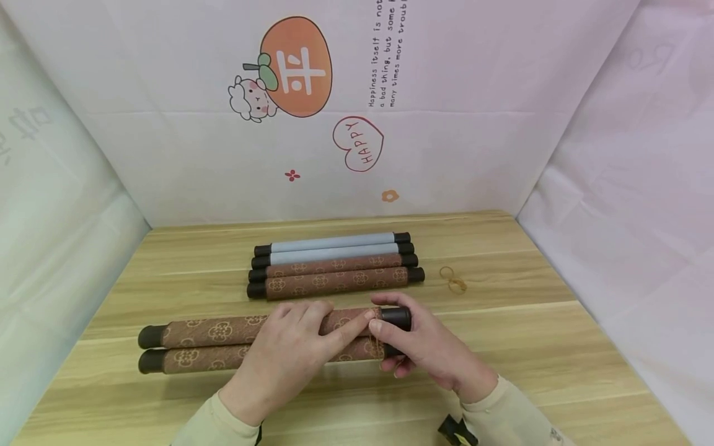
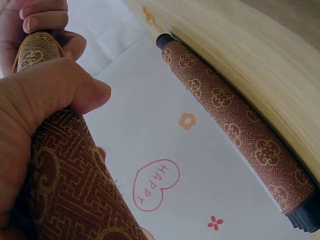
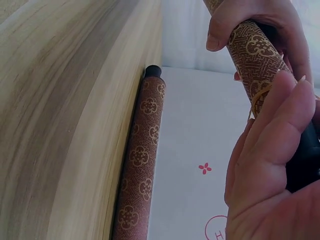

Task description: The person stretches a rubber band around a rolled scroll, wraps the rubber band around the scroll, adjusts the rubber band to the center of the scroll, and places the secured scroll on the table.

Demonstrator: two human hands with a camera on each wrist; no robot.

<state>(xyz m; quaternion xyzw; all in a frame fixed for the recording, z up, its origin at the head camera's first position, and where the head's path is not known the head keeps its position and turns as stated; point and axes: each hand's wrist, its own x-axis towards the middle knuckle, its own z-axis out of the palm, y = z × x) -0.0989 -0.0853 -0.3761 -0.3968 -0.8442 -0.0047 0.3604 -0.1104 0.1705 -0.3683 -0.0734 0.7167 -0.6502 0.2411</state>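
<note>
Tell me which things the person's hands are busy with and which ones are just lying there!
Part of the job:
left hand
right hand
two front brown rolls
thin band at their right end

Just lying there:
two brown rolls behind
two pale blue rolls
loose bands on the table, maybe spares

The two nearer scrolls (image 1: 217, 332) are reddish brown, patterned with gold flower medallions over gold fretwork, and tipped with black ends (image 1: 152, 337). The two farther brown scrolls (image 1: 337, 281) carry the same pattern; the two pale blue scrolls (image 1: 333, 243) look plain. The loose bands (image 1: 457, 285) are amber. The table (image 1: 530, 347) is yellowish, with streaked wood grain; the sleeves (image 1: 214, 426) are cream; the white backdrop (image 1: 463, 155) bears an orange fruit (image 1: 295, 38) and a red heart (image 1: 358, 144).
</note>
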